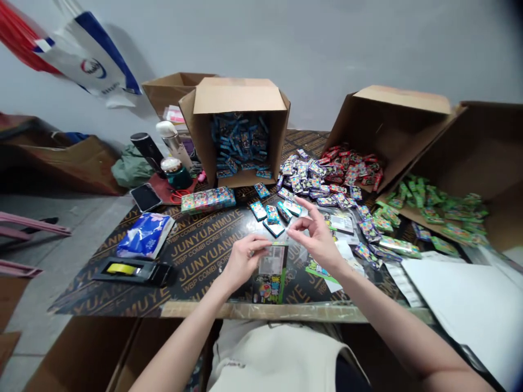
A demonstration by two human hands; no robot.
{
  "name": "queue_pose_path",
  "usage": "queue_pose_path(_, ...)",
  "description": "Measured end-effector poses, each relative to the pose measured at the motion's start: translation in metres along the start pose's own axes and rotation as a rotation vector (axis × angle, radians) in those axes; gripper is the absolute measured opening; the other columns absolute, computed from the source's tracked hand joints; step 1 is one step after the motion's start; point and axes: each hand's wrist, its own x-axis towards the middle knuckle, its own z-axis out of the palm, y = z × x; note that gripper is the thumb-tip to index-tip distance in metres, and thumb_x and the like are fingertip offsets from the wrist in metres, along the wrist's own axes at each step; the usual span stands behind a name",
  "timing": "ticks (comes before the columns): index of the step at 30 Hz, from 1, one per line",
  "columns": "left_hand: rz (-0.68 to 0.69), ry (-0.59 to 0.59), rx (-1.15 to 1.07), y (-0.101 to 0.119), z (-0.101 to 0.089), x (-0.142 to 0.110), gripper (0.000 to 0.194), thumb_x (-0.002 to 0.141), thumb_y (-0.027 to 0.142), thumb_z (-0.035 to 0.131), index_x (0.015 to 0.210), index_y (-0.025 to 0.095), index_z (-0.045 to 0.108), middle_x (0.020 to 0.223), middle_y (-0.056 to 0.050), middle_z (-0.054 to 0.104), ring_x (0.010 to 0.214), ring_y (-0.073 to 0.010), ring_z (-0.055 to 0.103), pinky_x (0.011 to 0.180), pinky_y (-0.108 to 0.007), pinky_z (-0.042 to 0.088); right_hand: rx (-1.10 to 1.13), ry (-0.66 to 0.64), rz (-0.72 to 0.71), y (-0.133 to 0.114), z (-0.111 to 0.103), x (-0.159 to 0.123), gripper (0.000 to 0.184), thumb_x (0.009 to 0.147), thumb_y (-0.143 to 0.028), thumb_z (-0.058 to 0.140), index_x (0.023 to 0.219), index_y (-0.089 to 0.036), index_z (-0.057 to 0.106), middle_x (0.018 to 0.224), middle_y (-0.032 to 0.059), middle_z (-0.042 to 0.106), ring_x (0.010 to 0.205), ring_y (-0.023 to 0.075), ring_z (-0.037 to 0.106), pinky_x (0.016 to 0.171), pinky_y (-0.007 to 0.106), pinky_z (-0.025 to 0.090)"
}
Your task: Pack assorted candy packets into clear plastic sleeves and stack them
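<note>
My left hand (245, 260) is closed, its thumb and fingers pinching the top edge of a flat printed packet (269, 275). The packet has a clear upper part and a black and green lower part, and it hangs over the table's front area. My right hand (321, 239) is raised to the right of it, index finger stretched out and thumb apart, with nothing visible in it. Just beyond both hands lie several small blue packs (273, 214). Flat printed packets (341, 223) and a green-edged one (321, 269) lie partly under my right hand and forearm.
Behind stand cardboard boxes holding blue packs (241, 141), red packs (355, 166) and green packs (425, 198). Purple packs (304, 174) spill between them. At left are a wrapped multicoloured bundle (208, 200), phone (146, 197), tissue pack (143, 235), tape dispenser (133, 270) and bottles (174, 141).
</note>
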Motion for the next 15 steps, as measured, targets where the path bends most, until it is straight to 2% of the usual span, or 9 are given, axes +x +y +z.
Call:
queue_pose_path(4, -0.114, 0.097, -0.128, -0.004, 0.0, -0.001, 0.012, 0.069, 0.016, 0.063, 0.079, 0.019, 0.067, 0.086, -0.006, 0.068, 0.081, -0.0207, 0.063, 0.075, -0.034, 0.05, 0.036, -0.138, 0.036, 0.006, 0.018, 0.005, 0.066, 0.074, -0.028, 0.064, 0.131, -0.027, 0.031, 0.065, -0.0044, 0.057, 0.065, 0.0162, 0.056, 0.075, 0.036, 0.044)
queue_pose_path(6, -0.117, 0.117, -0.136, -0.005, 0.0, -0.002, 0.009, 0.069, 0.017, 0.062, 0.078, 0.018, 0.065, 0.09, -0.007, 0.066, 0.085, -0.0203, 0.062, 0.075, -0.032, 0.05, 0.052, -0.17, 0.054, 0.011, 0.024, 0.007, 0.066, 0.073, -0.028, 0.064, 0.131, -0.028, 0.031, 0.063, -0.0052, 0.056, 0.063, 0.0156, 0.056, 0.074, 0.035, 0.044)
queue_pose_path(11, -0.056, 0.087, -0.044, 0.001, -0.001, -0.003, 0.012, 0.069, 0.013, 0.057, 0.079, 0.017, 0.061, 0.085, -0.004, 0.061, 0.081, -0.0161, 0.058, 0.068, -0.026, 0.047, 0.005, -0.168, 0.037, 0.019, 0.029, 0.006, 0.066, 0.074, -0.026, 0.062, 0.132, -0.027, 0.03, 0.064, -0.005, 0.057, 0.065, 0.0157, 0.057, 0.075, 0.035, 0.044)
queue_pose_path(15, -0.086, 0.147, -0.006, 0.0, 0.004, -0.002, 0.01, 0.069, 0.024, 0.063, 0.071, 0.016, 0.058, 0.075, -0.003, 0.06, 0.07, -0.0145, 0.056, 0.062, -0.024, 0.045, -0.117, -0.149, 0.0, 0.02, 0.03, 0.002, 0.066, 0.073, -0.022, 0.06, 0.132, -0.028, 0.031, 0.066, -0.0046, 0.058, 0.068, 0.0169, 0.058, 0.074, 0.035, 0.045)
